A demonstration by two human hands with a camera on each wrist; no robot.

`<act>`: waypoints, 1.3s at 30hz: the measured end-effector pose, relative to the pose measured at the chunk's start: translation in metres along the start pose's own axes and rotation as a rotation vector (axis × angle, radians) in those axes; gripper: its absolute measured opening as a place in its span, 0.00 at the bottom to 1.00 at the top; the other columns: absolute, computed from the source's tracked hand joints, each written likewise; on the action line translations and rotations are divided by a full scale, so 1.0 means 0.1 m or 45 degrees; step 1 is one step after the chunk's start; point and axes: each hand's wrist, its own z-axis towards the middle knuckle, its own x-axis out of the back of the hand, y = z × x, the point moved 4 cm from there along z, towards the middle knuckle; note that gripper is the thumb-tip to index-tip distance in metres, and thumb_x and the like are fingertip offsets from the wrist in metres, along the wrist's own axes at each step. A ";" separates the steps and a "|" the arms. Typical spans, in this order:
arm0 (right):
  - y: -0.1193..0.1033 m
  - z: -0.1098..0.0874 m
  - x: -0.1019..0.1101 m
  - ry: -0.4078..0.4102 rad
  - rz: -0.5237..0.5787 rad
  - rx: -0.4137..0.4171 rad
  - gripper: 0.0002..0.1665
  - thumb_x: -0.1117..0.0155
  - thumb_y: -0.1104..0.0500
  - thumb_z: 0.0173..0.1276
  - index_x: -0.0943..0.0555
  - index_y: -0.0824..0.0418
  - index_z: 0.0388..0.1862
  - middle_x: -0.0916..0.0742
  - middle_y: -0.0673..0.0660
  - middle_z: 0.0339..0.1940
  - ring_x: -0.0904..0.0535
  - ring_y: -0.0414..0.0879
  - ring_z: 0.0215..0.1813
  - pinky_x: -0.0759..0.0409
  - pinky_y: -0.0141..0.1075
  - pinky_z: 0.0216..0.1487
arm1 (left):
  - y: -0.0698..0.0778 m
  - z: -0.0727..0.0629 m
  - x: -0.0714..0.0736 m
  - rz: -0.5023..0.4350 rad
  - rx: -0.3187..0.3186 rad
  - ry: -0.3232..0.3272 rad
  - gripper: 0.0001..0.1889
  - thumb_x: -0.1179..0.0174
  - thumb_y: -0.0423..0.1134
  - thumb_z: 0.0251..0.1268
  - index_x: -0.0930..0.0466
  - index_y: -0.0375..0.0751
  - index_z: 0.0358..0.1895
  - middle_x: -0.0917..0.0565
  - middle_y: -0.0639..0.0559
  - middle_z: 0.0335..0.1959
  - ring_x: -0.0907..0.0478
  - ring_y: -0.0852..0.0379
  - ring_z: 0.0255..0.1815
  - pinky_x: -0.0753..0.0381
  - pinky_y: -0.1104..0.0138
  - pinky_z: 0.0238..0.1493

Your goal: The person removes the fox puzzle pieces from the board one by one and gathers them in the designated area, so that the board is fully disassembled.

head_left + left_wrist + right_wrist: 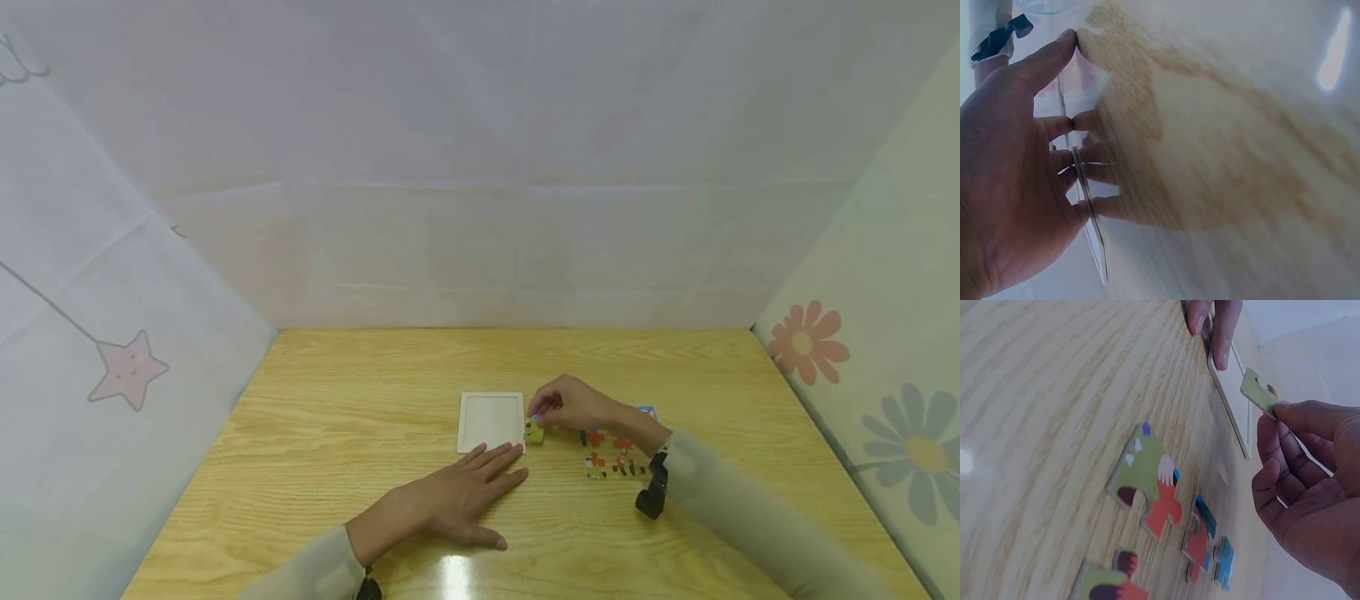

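Note:
A white rectangular puzzle tray (pixel 491 421) with a raised rim lies flat on the table. My left hand (pixel 468 496) is spread palm down, its fingertips on the tray's near edge and the thumb held out to the side. In the left wrist view, the fingers of this hand (pixel 1019 150) reach the thin tray edge (pixel 1090 194). Between thumb and forefinger, my right hand (pixel 576 406) pinches a green jigsaw piece (pixel 1259 392) by one end. That piece is tilted, close to the tray's right side, and the other right fingers curl loosely below it.
Several loose jigsaw pieces (pixel 596 460) lie right of the tray, partly under the right forearm. One green and red piece (pixel 1150 481) is nearest in the right wrist view. The wooden table (pixel 337 400) meets fabric walls (pixel 420 250) at the back and sides.

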 end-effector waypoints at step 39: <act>0.28 -0.91 0.43 -0.140 0.057 -0.005 0.09 0.31 0.64 0.75 0.11 0.66 0.50 0.09 0.60 0.42 0.11 0.57 0.40 0.11 0.44 0.41 | -0.01 0.01 0.00 -0.029 -0.007 -0.020 0.51 0.47 0.72 0.75 0.50 0.43 0.87 0.56 0.40 0.89 0.57 0.44 0.89 0.50 0.48 0.86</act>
